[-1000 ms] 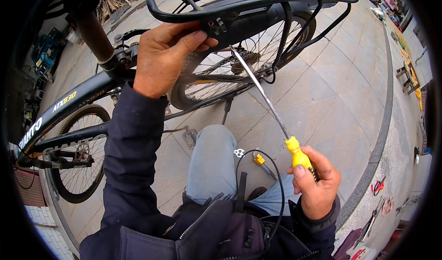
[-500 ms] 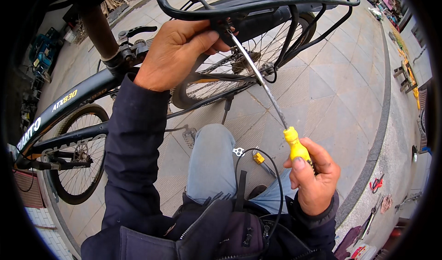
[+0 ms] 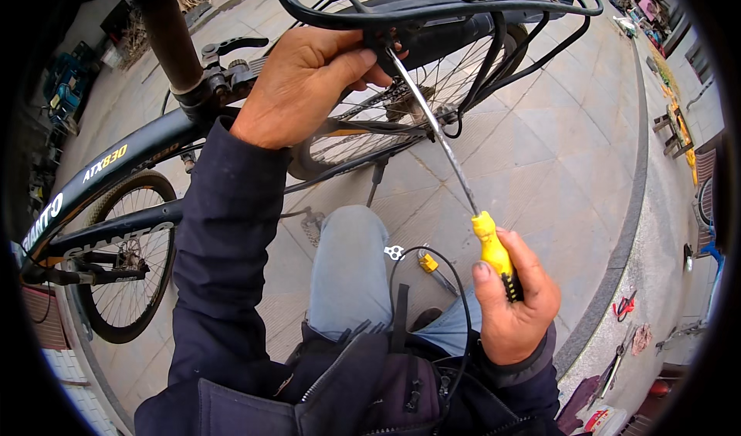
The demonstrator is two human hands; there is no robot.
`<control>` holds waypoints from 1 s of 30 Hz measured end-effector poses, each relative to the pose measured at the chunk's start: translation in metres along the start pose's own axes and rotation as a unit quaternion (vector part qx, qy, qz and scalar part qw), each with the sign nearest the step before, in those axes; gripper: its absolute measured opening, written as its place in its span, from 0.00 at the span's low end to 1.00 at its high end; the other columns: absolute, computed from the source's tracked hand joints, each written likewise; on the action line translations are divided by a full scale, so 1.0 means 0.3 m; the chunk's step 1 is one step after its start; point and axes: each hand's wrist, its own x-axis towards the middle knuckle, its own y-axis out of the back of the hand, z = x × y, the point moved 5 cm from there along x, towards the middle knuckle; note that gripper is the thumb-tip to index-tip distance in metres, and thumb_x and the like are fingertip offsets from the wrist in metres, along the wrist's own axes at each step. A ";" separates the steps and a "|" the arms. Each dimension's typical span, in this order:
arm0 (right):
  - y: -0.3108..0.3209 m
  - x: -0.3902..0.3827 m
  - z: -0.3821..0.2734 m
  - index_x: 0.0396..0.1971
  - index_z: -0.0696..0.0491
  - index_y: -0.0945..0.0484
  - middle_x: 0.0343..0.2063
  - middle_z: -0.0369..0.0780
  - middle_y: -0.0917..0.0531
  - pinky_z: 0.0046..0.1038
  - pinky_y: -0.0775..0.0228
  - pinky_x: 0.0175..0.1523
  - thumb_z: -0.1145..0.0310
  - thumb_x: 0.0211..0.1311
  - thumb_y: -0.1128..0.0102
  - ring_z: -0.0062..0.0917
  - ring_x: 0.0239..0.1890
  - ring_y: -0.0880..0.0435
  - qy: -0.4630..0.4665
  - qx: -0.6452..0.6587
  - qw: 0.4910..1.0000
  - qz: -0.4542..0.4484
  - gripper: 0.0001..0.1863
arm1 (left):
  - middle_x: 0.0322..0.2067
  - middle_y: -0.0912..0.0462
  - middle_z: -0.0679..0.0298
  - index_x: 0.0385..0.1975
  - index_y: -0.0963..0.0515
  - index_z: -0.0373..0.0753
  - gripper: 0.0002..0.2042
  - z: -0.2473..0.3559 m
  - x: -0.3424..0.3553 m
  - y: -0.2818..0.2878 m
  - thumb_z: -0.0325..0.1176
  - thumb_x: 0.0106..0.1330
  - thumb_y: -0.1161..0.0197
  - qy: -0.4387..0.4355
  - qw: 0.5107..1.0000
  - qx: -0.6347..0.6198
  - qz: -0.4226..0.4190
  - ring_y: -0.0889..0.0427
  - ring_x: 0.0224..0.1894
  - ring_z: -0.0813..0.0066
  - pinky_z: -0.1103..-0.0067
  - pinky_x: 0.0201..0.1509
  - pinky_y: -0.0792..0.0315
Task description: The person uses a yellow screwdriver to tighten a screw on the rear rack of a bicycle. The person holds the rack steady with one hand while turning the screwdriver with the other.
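My left hand point(image 3: 305, 88) pinches at a small dark bracket point(image 3: 380, 40) under the front of the black rear rack point(image 3: 436, 10), above the black mudguard point(image 3: 440, 44); exactly what its fingertips hold is partly hidden. My right hand point(image 3: 513, 305) grips the yellow-and-black handle of a long screwdriver point(image 3: 436, 129), thumb along the handle. The steel shaft slants up and left, its tip at the bracket beside my left fingertips. The bicycle's rear wheel point(image 3: 409, 104) shows behind the shaft.
The dark frame point(image 3: 139, 146) and front wheel point(image 3: 104, 289) are at left. A yellow-handled tool point(image 3: 432, 266) and silver multi-hole spanner point(image 3: 394, 252) lie on the paved floor point(image 3: 556, 166). Red-handled cutters point(image 3: 625, 306), a long spanner point(image 3: 617, 363) and a wooden stool point(image 3: 671, 135) are at right.
The screwdriver's tip has risen from below the bracket to against it. My left hand has shifted slightly up and right; my right hand and the handle have moved a little up and left.
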 end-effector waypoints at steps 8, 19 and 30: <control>-0.014 -0.023 0.028 0.48 0.62 0.28 0.26 0.44 0.21 0.16 0.37 0.25 0.72 0.56 0.42 0.17 0.19 0.29 -0.137 0.117 0.983 -0.034 0.20 | 0.31 0.19 0.63 0.40 0.23 0.30 0.10 -0.003 0.004 0.001 0.24 0.64 0.51 -0.013 1.000 -0.010 -0.006 0.19 0.33 0.80 0.83 0.38 0.27; -0.055 -0.037 0.033 0.49 0.64 0.30 0.28 0.46 0.22 0.16 0.41 0.20 0.65 0.61 0.46 0.16 0.14 0.33 -0.324 0.335 0.883 -0.054 0.21 | 0.27 0.20 0.60 0.36 0.24 0.27 0.09 -0.008 0.008 -0.001 0.24 0.62 0.50 -0.035 0.999 -0.002 0.005 0.20 0.30 0.77 0.82 0.35 0.27; -0.036 -0.018 0.026 0.51 0.64 0.33 0.30 0.50 0.25 0.16 0.44 0.16 0.59 0.65 0.53 0.16 0.11 0.36 -0.363 0.498 0.773 -0.152 0.24 | 0.24 0.21 0.60 0.34 0.25 0.26 0.09 -0.016 0.022 -0.010 0.26 0.63 0.48 -0.040 0.999 -0.007 -0.020 0.20 0.26 0.78 0.81 0.32 0.27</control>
